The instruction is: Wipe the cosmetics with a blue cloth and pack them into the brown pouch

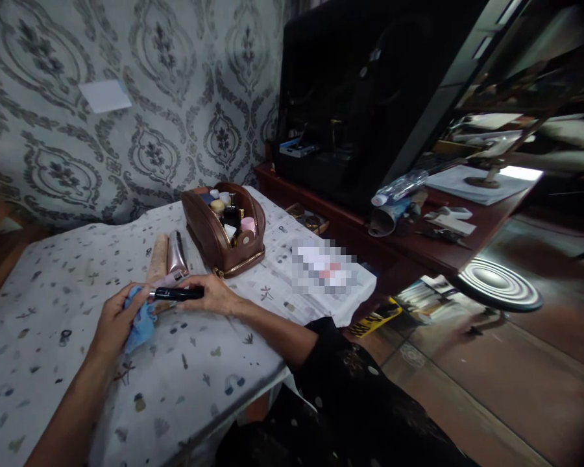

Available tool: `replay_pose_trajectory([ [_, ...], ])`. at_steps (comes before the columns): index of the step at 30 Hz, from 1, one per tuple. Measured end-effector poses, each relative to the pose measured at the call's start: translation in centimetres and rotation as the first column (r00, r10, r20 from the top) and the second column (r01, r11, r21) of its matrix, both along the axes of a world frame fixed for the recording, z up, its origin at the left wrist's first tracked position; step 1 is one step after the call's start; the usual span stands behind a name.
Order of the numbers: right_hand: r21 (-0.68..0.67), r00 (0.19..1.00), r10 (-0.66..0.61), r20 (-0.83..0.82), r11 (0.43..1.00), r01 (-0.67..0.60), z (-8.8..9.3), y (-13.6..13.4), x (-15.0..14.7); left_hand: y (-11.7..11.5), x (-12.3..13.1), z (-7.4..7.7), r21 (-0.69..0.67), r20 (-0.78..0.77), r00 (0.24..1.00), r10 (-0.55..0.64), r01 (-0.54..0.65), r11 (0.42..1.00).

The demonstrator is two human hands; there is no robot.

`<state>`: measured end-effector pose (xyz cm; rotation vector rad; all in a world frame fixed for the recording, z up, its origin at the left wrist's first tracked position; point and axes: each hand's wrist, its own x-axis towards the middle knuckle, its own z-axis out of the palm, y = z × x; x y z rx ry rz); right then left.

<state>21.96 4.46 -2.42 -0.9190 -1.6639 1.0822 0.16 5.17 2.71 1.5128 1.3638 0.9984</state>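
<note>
My right hand (213, 293) is closed on a slim black cosmetic tube (178, 294) and holds it level just above the table. My left hand (114, 318) grips a blue cloth (140, 324) bunched against the tube's left end. Both hands hover over a white patterned tablecloth (53, 337). Just behind them lie two tubes side by side, a beige one (158, 258) and a pinkish metallic one (176, 254). An open brown leather cosmetic pouch (222, 245) stands further back, filled with several small bottles and jars.
Newspaper sheets (292, 259) lie on the table right of the pouch. A dark red wooden shelf (418, 250) with a plastic bottle (399, 188), a rolled paper and clutter runs along the right. A black cabinet stands behind it. A round stool (499, 283) sits on the floor.
</note>
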Motion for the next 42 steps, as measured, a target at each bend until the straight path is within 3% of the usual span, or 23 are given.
replay_pose_trajectory([
  [5, 0.003, 1.0, -0.005, -0.003, 1.0, 0.005, 0.2, -0.1, -0.1, 0.6, -0.1, -1.1, 0.102, -0.078, 0.997, 0.009, -0.001, 0.995],
  [9, -0.046, 0.994, 0.008, -0.106, 0.999, -0.013, 0.3, 0.1, -0.2, 0.5, 0.2, -0.7, 0.03, 0.046, 0.998, -0.04, 0.039, 0.999],
  [15, -0.051, 0.998, 0.015, 0.063, 0.999, -0.012, 0.8, 0.0, 0.2, 0.1, 0.4, -0.1, 0.006, 0.193, 0.979, -0.061, 0.061, 0.998],
  [20, -0.059, 0.997, -0.023, -0.078, 0.998, 0.019, 0.7, 0.0, 0.0, 0.3, 0.2, -0.4, 0.011, 0.244, 0.969, -0.034, 0.032, 0.999],
  [23, -0.118, 0.995, -0.055, -0.088, 0.992, 0.045, 0.6, 0.1, -0.1, 0.5, 0.0, -0.5, 0.016, 0.273, 0.962, -0.022, 0.018, 1.0],
  [29, -0.31, 0.986, 0.092, -0.137, 0.942, -0.131, 1.0, -0.1, 0.1, 0.6, -0.4, -0.3, 0.063, 0.294, 0.955, -0.047, 0.03, 0.998],
  [32, -0.356, 0.984, 0.063, -0.169, 0.927, -0.12, 1.3, -0.2, 0.2, 0.5, -0.4, -0.2, 0.075, 0.297, 0.952, -0.068, 0.048, 0.996],
  [38, -0.158, 0.985, 0.026, -0.171, 0.986, -0.053, 1.0, -0.1, 0.0, 0.7, -0.6, -0.5, 0.11, 0.289, 0.957, -0.031, -0.001, 0.994],
  [42, 0.0, 0.997, -0.038, -0.066, 0.999, 0.038, 0.7, 0.3, 0.0, 0.7, -0.6, -0.6, 0.091, 0.304, 0.952, -0.021, -0.007, 0.996],
])
